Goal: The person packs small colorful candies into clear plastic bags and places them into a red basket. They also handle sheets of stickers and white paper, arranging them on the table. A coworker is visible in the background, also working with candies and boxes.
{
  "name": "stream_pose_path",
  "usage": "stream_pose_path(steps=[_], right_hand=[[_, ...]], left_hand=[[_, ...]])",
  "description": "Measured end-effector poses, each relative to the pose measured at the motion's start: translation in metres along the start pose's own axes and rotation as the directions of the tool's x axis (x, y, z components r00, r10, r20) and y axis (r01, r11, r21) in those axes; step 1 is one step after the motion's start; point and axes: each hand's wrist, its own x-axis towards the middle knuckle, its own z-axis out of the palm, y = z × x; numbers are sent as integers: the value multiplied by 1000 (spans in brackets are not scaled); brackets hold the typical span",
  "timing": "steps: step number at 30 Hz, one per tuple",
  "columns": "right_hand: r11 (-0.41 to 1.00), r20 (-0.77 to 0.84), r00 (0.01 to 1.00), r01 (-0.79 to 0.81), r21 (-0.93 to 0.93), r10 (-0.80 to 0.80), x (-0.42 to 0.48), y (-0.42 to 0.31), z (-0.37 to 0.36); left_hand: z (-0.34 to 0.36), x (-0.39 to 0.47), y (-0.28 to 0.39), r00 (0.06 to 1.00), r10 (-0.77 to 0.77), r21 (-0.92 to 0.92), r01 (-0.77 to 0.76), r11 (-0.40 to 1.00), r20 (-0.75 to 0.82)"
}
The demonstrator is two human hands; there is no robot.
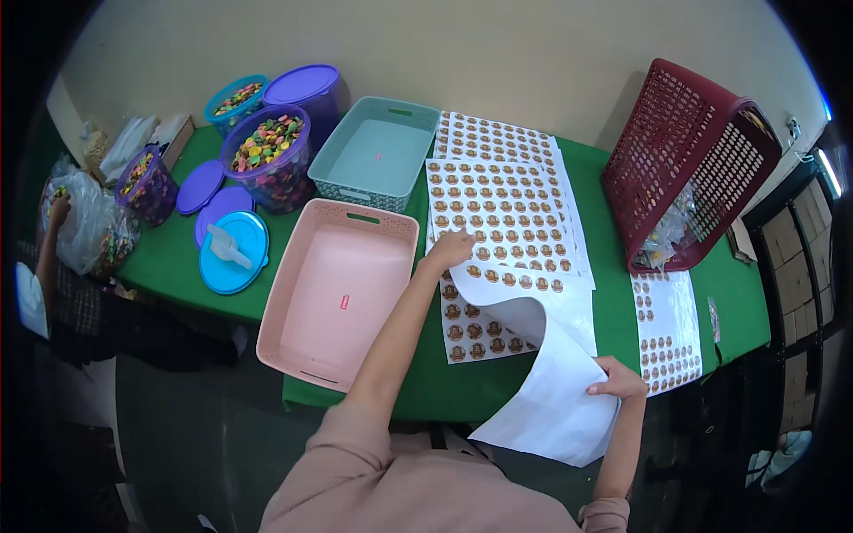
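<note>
Sheets of round brown stickers point(493, 186) lie overlapping on the green-covered table. My left hand point(453, 250) rests on the top sheet near its left edge; its fingertips are partly hidden, and whether they pinch the paper is unclear. In my right hand point(616, 380) is the near edge of a white sheet point(553, 393), held between thumb and fingers. That sheet curls up and over, its plain back showing, and hangs past the table's front edge. Beneath the curl, another sticker sheet point(460, 333) shows. An empty pink plastic basket point(343, 273) sits beside my left forearm.
Behind the pink basket stands a green plastic basket point(376, 143). Tubs of colourful candies point(266, 156) and lids point(233, 266) are at left, where another person's hand point(60, 206) reaches a plastic bag. A maroon basket point(686, 160) with plastic packets and a partly used sticker sheet point(666, 333) are at right.
</note>
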Motion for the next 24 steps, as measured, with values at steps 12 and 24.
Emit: stream_pose_path(steps=[12,24], right_hand=[[1000,200,980,1,-19,3,-52,-6,19],[607,-962,255,751,261,98,-180,-8,120]], left_hand=[[3,36,-13,939,-201,336,101,936,278],[6,14,-1,994,-65,544,7,839,87]])
